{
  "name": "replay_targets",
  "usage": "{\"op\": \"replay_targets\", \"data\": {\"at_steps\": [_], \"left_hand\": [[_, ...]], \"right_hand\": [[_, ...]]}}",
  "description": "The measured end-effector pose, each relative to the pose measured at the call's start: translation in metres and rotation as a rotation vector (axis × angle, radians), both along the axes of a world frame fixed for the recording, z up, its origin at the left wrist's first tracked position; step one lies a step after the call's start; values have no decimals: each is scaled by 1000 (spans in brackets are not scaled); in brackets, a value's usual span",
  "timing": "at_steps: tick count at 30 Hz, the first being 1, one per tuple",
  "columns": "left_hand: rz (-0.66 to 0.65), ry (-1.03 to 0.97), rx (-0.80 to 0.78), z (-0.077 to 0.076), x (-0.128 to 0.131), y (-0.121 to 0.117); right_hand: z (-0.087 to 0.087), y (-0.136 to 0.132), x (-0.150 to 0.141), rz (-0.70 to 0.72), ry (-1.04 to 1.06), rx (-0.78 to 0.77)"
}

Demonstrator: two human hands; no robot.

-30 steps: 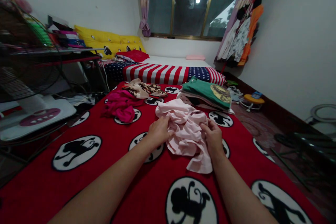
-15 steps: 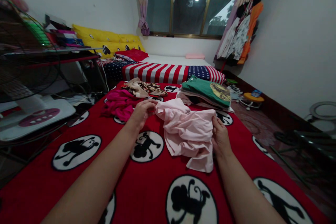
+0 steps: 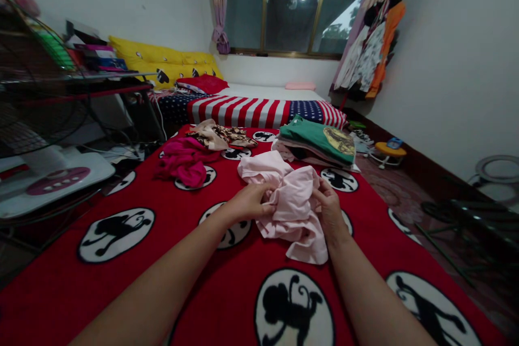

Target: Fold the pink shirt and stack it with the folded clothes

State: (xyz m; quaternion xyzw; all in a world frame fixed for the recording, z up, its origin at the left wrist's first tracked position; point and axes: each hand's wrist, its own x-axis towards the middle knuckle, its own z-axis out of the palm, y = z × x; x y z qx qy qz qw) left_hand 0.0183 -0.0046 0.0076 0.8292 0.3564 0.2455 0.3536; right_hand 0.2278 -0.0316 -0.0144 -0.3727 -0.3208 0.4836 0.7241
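Observation:
A crumpled pale pink garment [image 3: 295, 194] lies bunched on the red blanket [image 3: 211, 303] with round monkey prints. My left hand [image 3: 255, 201] grips its left-middle part, thumb and fingers pinching the fabric. On the opposite side, my right hand [image 3: 328, 206] holds the right edge, its fingertips partly hidden by cloth. Just behind the garment sits a stack of folded clothes with a green shirt [image 3: 312, 136] on top. Farther left lie a loose magenta garment [image 3: 184, 162] and a brown-and-beige patterned garment [image 3: 223, 135].
A bed with a striped, starred cover [image 3: 251, 112] stands beyond the blanket, under the window. At left are a desk and a white-based fan [image 3: 57, 175]. To the right, a yellow stool [image 3: 390, 150] and a dark chair [image 3: 486, 221] stand on the floor.
My left hand has moved right and nearer, from the garment's far-left corner to its middle. My right hand has shifted slightly left, drawing the pink fabric's right edge inward.

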Motion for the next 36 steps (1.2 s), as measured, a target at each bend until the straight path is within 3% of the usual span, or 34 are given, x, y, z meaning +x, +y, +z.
{"op": "replay_targets", "data": {"at_steps": [2, 6, 8, 11, 13, 16, 18, 20, 22, 25, 28, 31, 33, 36], "left_hand": [[44, -166, -110, 10, -5, 3], [319, -826, -275, 41, -29, 18], [438, -1096, -265, 55, -43, 24], [431, -1230, -243, 66, -49, 23], [330, -1158, -226, 69, -42, 13], [143, -937, -209, 72, -21, -11], [25, -767, -217, 75, -7, -27], [-28, -631, -188, 77, 0, -35], [31, -566, -99, 75, -1, -31], [267, -521, 89, 60, -10, -10], [454, -340, 210, 36, -22, 15], [532, -143, 217, 14, -32, 31], [562, -78, 221, 5, -36, 37], [607, -106, 216, -2, -41, 43]], "right_hand": [[-2, 2, 3, -5, -15, -16], [-9, 5, 13, -178, -44, -49], [-10, 4, 15, -293, -172, -68], [-3, -3, 5, -474, -520, 16], [5, -12, -9, -486, -738, 171], [12, -23, -32, -249, -1021, 378], [12, -27, -41, -80, -1182, 422], [8, -26, -42, -10, -1206, 361], [4, -22, -36, -46, -1063, 229], [0, -15, -24, -127, -909, 130], [-4, -11, -19, -145, -1133, 187], [-4, -12, -20, -142, -1264, 153], [-2, -12, -19, -142, -1094, 99], [4, -10, -11, -157, -481, 65]]}}
